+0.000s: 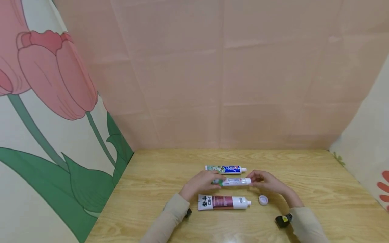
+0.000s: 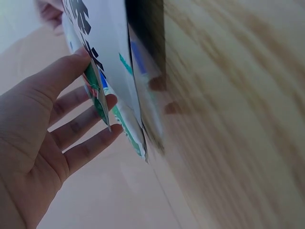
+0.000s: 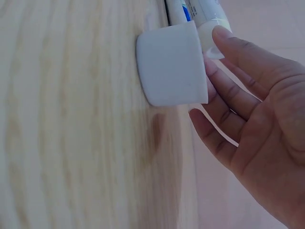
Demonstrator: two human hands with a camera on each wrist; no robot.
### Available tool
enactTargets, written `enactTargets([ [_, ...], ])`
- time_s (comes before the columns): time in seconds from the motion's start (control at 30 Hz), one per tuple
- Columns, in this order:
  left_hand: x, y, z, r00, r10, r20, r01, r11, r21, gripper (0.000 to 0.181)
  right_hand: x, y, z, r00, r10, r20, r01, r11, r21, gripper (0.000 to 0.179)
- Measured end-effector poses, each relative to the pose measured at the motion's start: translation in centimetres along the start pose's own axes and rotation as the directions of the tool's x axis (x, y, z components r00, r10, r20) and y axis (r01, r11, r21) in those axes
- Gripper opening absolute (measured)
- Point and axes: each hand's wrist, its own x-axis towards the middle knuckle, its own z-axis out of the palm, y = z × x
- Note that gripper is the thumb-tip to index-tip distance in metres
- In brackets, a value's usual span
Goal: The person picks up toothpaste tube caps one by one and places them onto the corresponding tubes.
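The head view takes in the whole layout: three squeeze tubes lie in rows across a wood-grain table [image 1: 146, 206], and the middle tube [image 1: 234, 182], white with a green tail, runs between the two hands. The left hand [image 1: 199, 184] pinches the tail and the right hand [image 1: 267, 182] pinches the pale opposite end. From above, the left fingers partly cover that tail; the left wrist view opens it up, showing the thumb on one side of the flat green crimp, the fingers on the other, the lower fingers spread apart. The right wrist view likewise shows what the head view blurs: thumb and forefinger narrowed on the tube's whitish end piece, the remaining fingers loosely bent and held away from it. Both low wrist views make the middle tube look raised off the wood, which the head view alone cannot settle. Beyond it lies the far tube [image 1: 227, 169], blue and green with a white tip; nearer the person lies the near tube [image 1: 223, 202], white and maroon with bold black characters, its tip pointing to the right. The tubes are opaque, so their contents are hidden. A round white cap [image 1: 263, 200] sits on the table just beyond that tip; the head view gives its circular top, while the right wrist view gives its smooth side wall, wider at the upper rim.
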Motion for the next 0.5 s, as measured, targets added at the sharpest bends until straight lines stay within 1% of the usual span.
enactTargets([
  [0.17,0.16,0.17,0.16,1.000,-0.007,0.016,0.007,1.000,-0.021,0.041,-0.05,0.31,0.15,0.999,0.037,-0.002,-0.037,0.998,-0.045,0.020],
  [0.33,0.19,0.46,-0.08,1.000,-0.011,0.026,0.012,0.999,-0.048,0.040,0.06,0.31,0.23,0.996,0.085,0.003,-0.084,0.991,-0.102,0.020],
  [0.5,0.38,0.48,-0.18,0.999,-0.023,0.033,0.024,0.999,-0.046,0.040,0.20,0.36,0.05,0.994,0.105,0.004,-0.104,0.988,-0.116,0.020],
])
